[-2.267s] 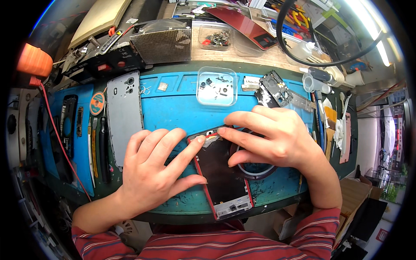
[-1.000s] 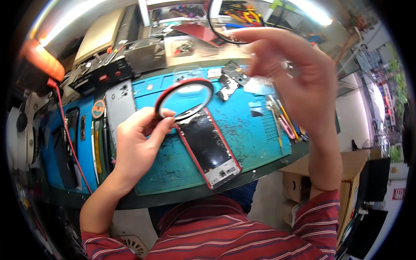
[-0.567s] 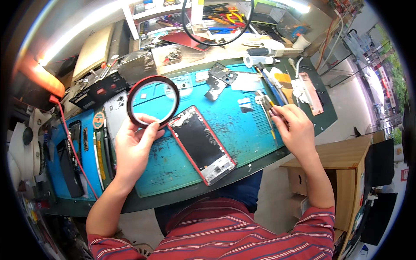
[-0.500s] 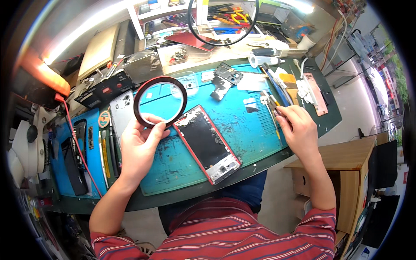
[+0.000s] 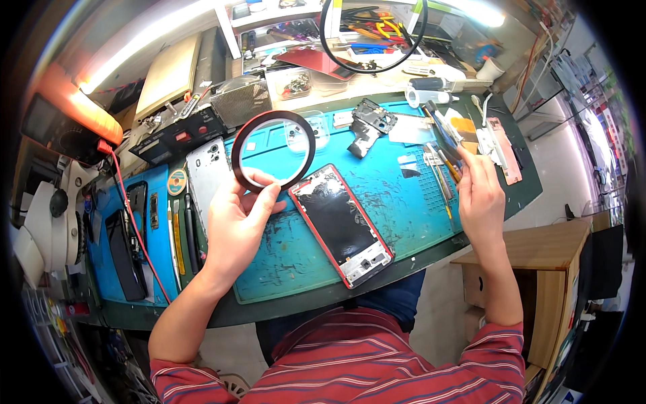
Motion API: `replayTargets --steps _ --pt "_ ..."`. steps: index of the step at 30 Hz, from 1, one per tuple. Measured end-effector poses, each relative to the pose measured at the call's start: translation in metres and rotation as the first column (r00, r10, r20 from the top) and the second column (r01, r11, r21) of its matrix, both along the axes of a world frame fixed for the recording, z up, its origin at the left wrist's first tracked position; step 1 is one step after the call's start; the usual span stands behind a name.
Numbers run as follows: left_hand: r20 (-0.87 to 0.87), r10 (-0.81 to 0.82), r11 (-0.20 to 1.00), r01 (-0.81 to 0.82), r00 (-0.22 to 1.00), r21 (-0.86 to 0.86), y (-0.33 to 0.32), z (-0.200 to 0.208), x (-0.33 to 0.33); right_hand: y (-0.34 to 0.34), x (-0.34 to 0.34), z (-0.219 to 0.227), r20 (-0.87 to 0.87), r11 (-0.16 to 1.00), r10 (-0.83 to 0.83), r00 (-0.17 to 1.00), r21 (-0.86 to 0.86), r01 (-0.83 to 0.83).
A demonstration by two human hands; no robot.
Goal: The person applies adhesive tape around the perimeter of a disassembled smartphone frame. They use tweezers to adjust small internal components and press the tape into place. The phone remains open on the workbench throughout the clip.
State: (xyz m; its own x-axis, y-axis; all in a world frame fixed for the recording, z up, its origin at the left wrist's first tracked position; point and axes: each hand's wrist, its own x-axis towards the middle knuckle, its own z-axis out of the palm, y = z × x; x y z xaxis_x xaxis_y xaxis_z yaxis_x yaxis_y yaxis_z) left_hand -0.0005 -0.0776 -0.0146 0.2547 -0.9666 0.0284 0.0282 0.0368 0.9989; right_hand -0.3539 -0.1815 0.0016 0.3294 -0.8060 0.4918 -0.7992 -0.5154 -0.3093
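Between the thumb and fingers of my left hand point(image 5: 235, 225) a roll of tape point(image 5: 309, 158), a thin dark ring with a wide hollow centre, is held upright over the mat. A phone frame with a red edge point(image 5: 342, 225) lies just right of it, its black inner face up and a pale metal part at the near end. My right hand point(image 5: 483, 202) is at the right side of the mat with its fingers stretched out and apart. Its fingertips reach beside a slim tool with a yellow handle point(image 5: 449, 165) and the near ends of several blue-handled tools point(image 5: 442, 128).
The blue mat point(image 5: 289, 269) covers the bench. Towards its far side lie a black phone part point(image 5: 375, 116) and a clear plastic box point(image 5: 316, 131). A silver phone back point(image 5: 208, 168) and slim tools lie left. An orange-cased meter point(image 5: 70, 128) stands at far left.
The view has shifted, so the bench sits further right. My right hand's fingers have loosened and moved away from the slim tools they were closed around. The tape roll stays in my left hand.
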Motion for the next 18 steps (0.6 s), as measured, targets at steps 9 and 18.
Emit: replayTargets --steps 9,18 --pt "-0.047 0.018 0.998 -0.016 0.999 0.057 -0.001 0.001 0.003 0.051 0.096 0.002 0.181 0.879 0.361 0.915 0.263 -0.399" --pt "-0.031 -0.003 0.998 0.005 1.0 0.057 0.002 0.0 0.004 0.06 0.139 -0.005 0.053 0.911 0.293 0.955 0.286 -0.296"
